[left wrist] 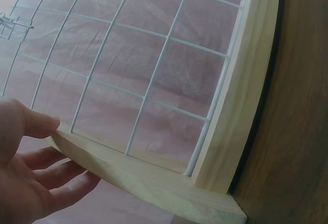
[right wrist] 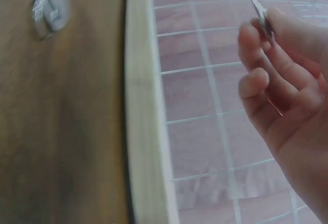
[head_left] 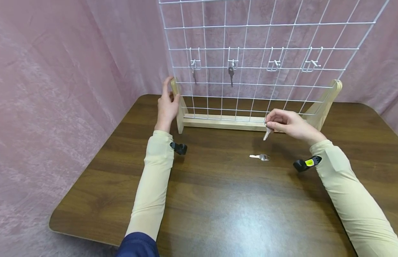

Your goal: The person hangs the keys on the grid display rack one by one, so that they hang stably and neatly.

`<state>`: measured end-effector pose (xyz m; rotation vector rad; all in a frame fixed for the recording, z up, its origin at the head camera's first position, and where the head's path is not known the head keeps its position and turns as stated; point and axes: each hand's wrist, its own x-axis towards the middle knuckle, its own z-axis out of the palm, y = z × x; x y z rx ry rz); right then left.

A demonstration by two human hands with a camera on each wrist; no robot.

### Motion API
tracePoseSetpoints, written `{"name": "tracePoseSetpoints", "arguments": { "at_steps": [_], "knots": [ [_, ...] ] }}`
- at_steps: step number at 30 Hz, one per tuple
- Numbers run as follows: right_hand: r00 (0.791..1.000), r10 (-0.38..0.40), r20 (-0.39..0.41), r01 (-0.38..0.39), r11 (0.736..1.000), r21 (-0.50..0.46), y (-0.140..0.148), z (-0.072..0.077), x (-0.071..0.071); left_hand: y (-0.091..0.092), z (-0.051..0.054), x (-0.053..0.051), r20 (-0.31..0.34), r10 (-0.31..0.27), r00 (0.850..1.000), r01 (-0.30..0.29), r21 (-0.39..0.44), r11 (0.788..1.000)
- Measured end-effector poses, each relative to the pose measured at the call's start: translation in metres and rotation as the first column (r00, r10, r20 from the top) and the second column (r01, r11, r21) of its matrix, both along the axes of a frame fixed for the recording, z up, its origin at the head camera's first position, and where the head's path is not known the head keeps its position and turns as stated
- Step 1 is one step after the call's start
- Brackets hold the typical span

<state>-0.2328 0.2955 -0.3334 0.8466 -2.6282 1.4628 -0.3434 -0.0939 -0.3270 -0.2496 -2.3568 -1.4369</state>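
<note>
My right hand (head_left: pixel 290 125) pinches a silver key (head_left: pixel 267 134) between thumb and fingertips, in front of the lower part of the white wire grid (head_left: pixel 247 67). In the right wrist view the key (right wrist: pixel 260 14) sticks out from the fingertips. At the left end, my left hand (head_left: pixel 168 105) grips the wooden side piece (left wrist: pixel 118 172) of the stand, thumb on one face and fingers on the other. A second key (head_left: pixel 259 157) with a ring lies flat on the table below the right hand.
Several white hooks hang in a row on the grid. One key (head_left: pixel 194 75) hangs from the leftmost hook and a dark key (head_left: pixel 231 73) from the one beside it. Two hooks (head_left: pixel 274 65) at the right carry nothing. Pink cloth (head_left: pixel 73 89) surrounds the brown table (head_left: pixel 202 185).
</note>
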Motion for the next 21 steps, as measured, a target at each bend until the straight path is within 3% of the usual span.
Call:
{"name": "tracePoseSetpoints", "arguments": {
  "at_steps": [6,14,18,21],
  "knots": [
    [0.99,-0.122,-0.068,0.119,0.992,-0.05,0.002,0.022,0.005,-0.001,0.001,0.0,-0.009,0.012,1.0,-0.012,-0.005,1.0],
    [0.965,-0.217,-0.147,0.211,0.976,-0.054,0.008,0.059,0.003,0.0,0.0,-0.001,0.012,0.004,1.0,-0.004,0.002,1.0],
    [0.922,-0.256,-0.289,0.275,0.961,0.027,0.004,0.082,0.0,0.001,0.0,0.0,0.007,0.008,1.0,-0.008,-0.002,1.0],
    [0.871,-0.291,-0.396,0.347,0.935,0.077,-0.002,0.098,-0.002,0.001,0.001,0.002,0.002,0.008,1.0,-0.008,-0.002,1.0]
  ]
}}
